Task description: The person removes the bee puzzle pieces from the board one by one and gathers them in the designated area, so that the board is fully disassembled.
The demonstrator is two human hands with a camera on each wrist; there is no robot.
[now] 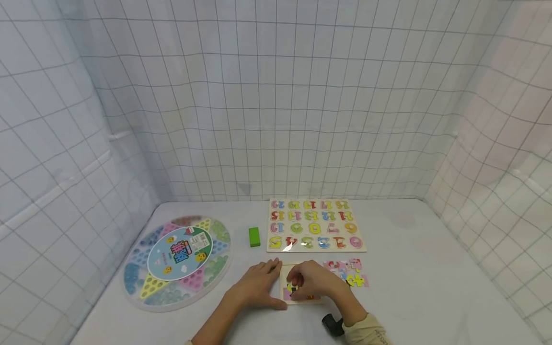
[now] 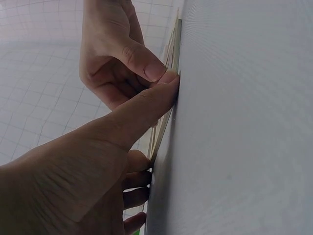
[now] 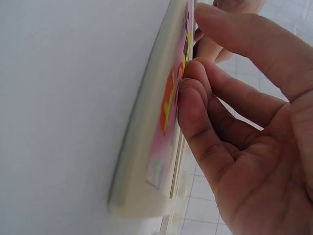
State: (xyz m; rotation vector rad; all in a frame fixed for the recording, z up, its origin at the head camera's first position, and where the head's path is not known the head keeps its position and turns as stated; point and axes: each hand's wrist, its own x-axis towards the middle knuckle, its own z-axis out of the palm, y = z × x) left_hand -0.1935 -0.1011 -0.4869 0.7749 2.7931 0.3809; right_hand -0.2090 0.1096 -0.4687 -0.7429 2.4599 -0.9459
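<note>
A small wooden jigsaw puzzle board [image 1: 282, 282] lies on the white table, with pink and yellow picture pieces [image 3: 168, 100] in its tray. My left hand [image 1: 260, 285] rests at its left side, thumb stretched to the near corner and fingers along the left edge. Over the board is my right hand [image 1: 314, 279], thumb and bent fingertips down at the pieces. I cannot tell if they pinch one. In the left wrist view, the two thumbs come together at the board's edge. More jigsaw pieces [image 1: 355, 280] lie just right of the board, partly behind the right hand.
Behind the puzzle stands a wooden number board [image 1: 316, 239] with colourful numerals. A green block [image 1: 254, 237] sits to its left. At far left lies a round Chinese checkers set [image 1: 178, 254]. A black object [image 1: 332, 325] is beside the right wrist. Grid-patterned white curtains [image 1: 276, 120] enclose the table.
</note>
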